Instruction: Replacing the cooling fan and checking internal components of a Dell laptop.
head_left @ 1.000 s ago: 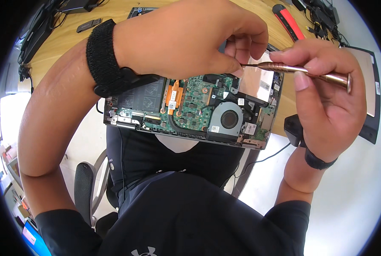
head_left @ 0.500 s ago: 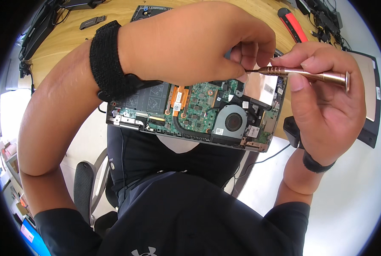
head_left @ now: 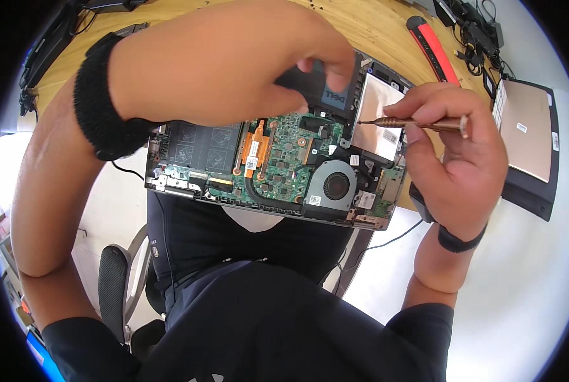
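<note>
Screwdriver [head_left: 434, 123], copper-coloured, slim, one: pinched between thumb and fingers of my right hand [head_left: 459, 149], lying slantwise above the shiny plate [head_left: 372, 105]. Tip at the plate's left edge; whether it touches or sits in a screw, I cannot tell.

Left hand [head_left: 243, 70], one: arched over the upper part of the laptop, thumb and forefinger spread apart, nothing visible between them; the curled fingers behind are too hidden to judge.

Laptop [head_left: 288, 169], one: insides facing up, lower edge out over my lap.

Hazards, in my judgement:

Item: slipped tip. Cause: the shaft leans low, so a sideways push could skate it over the plate or onto the circuit board [head_left: 284, 188], scratching either one.

Item: chewed screw head, if a screw is there. Cause: turning at such a slant.

Item: snagged wire or nicked fan [head_left: 335, 183]. Cause: the fan lies just below the plate, and a skid toward me would reach it.

Item: tilting case. Cause: pressing hard near the overhanging edge.

Item: lost small part. Cause: my left palm hides much of the laptop's upper side, so something loose could roll unseen.
</note>
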`<act>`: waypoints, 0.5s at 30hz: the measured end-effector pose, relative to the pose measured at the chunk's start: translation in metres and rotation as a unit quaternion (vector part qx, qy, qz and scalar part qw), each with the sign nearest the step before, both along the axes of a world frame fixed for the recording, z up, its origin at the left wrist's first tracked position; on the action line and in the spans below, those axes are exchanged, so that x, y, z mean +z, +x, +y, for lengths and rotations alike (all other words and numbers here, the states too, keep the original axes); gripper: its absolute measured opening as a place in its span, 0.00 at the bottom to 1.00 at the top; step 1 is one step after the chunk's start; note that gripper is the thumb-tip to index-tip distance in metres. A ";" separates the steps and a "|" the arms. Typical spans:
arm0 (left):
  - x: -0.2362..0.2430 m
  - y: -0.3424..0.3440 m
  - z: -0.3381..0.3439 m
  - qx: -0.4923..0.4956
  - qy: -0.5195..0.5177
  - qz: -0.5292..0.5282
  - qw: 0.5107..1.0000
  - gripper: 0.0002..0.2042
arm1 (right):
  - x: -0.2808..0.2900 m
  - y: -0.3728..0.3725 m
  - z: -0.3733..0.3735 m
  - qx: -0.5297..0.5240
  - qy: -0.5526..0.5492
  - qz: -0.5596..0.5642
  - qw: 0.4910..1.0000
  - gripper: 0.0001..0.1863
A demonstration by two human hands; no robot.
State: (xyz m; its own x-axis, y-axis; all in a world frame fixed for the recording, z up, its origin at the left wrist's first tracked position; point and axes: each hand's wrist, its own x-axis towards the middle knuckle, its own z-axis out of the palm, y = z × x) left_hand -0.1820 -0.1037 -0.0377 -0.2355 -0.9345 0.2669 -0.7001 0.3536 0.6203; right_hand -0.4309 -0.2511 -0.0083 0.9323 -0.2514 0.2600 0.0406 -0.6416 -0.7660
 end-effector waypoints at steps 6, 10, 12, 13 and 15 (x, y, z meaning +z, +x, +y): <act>0.002 0.021 0.014 0.030 0.043 -0.042 0.998 0.18 | -0.014 -0.002 -0.007 0.000 -0.017 0.032 0.999 0.15; 0.005 0.032 0.021 0.043 0.014 -0.098 0.994 0.09 | -0.018 -0.001 -0.007 0.002 -0.005 0.046 0.999 0.15; 0.012 0.041 0.023 0.047 0.065 -0.061 0.995 0.14 | -0.019 0.000 -0.006 -0.003 -0.005 0.050 0.999 0.15; 0.012 0.045 0.020 0.051 0.067 -0.063 0.994 0.14 | -0.020 0.001 -0.006 -0.005 -0.009 0.051 0.999 0.15; 0.016 0.052 0.018 0.074 0.089 -0.066 0.991 0.13 | -0.023 0.003 -0.004 -0.027 0.006 0.039 0.999 0.13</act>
State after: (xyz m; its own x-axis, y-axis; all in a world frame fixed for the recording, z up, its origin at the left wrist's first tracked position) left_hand -0.1303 -0.0859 -0.0216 -0.1137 -0.9909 0.0716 -0.8156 0.1343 0.5629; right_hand -0.4279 -0.2553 -0.0314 0.9348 -0.3036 0.1840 -0.0531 -0.6322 -0.7730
